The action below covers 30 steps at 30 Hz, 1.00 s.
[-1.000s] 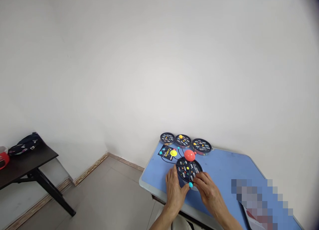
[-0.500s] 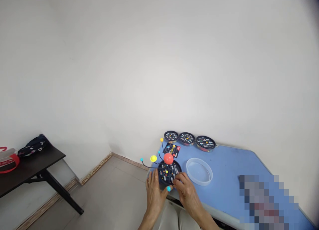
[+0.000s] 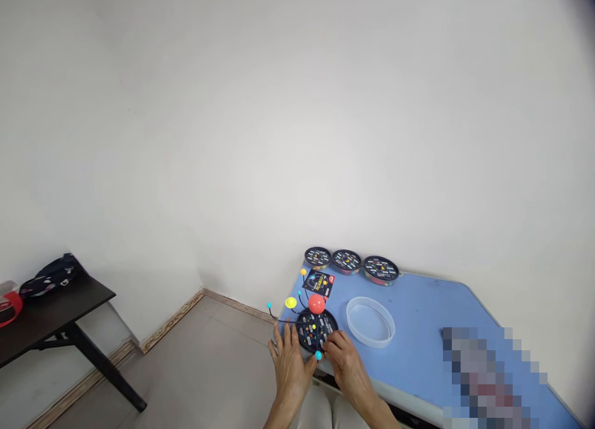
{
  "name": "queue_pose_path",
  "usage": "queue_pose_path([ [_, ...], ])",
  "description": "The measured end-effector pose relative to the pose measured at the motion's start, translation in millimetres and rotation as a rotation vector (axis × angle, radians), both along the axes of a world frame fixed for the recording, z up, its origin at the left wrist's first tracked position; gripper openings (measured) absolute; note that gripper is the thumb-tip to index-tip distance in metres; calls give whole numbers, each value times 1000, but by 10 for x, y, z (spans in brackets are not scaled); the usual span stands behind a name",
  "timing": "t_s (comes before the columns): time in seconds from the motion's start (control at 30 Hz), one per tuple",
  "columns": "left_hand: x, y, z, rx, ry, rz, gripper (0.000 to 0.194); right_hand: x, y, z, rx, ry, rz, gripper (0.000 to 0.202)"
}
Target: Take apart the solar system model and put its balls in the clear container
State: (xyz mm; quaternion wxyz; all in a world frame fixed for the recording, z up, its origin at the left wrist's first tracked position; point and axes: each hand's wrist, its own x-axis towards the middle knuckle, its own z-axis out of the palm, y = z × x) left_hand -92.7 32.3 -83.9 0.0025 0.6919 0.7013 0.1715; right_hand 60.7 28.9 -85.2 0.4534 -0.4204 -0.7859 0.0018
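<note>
A planet model with a round black base (image 3: 304, 336) stands near the blue table's front left edge. Above the base is a red ball (image 3: 317, 304), and thin dark arms carry a yellow ringed ball (image 3: 290, 302) and several small coloured balls. My left hand (image 3: 290, 362) lies at the base's left and front rim, its fingers spread and its thumb near a blue ball (image 3: 318, 355). At the base's right front edge, my right hand (image 3: 344, 361) has its fingers pinched together; whatever is between the fingertips is too small to name.
Behind the model lies a black printed card (image 3: 318, 283). Three round dark-topped containers (image 3: 346, 260) line the wall side. A clear round tub (image 3: 370, 322) sits right on the blue table (image 3: 418, 330). A dark table (image 3: 56, 311) with a bag (image 3: 50, 276) stands left.
The view has shifted slightly. The model's arms and balls sit a little lower in view, and my left hand's fingers are more spread. My right hand stays pinched at the base.
</note>
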Motion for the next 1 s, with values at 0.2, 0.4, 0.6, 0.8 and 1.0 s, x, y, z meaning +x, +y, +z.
queue_pose_path([
  [0.2,30,6,19,5,29,18,65,19,-46,69,47,-167,-108,24],
  [0.4,43,-9,88,-11,48,13,67,566,-53,122,116,-226,-334,29],
  [0.6,72,-16,146,-15,42,-19,72,1177,10,-132,15,-315,-551,20],
  [0.8,189,20,169,-16,51,-22,75,1227,66,-251,-115,-261,-593,16],
  [1.0,304,65,249,-66,89,12,74,1260,-37,-94,-187,-157,-563,15],
])
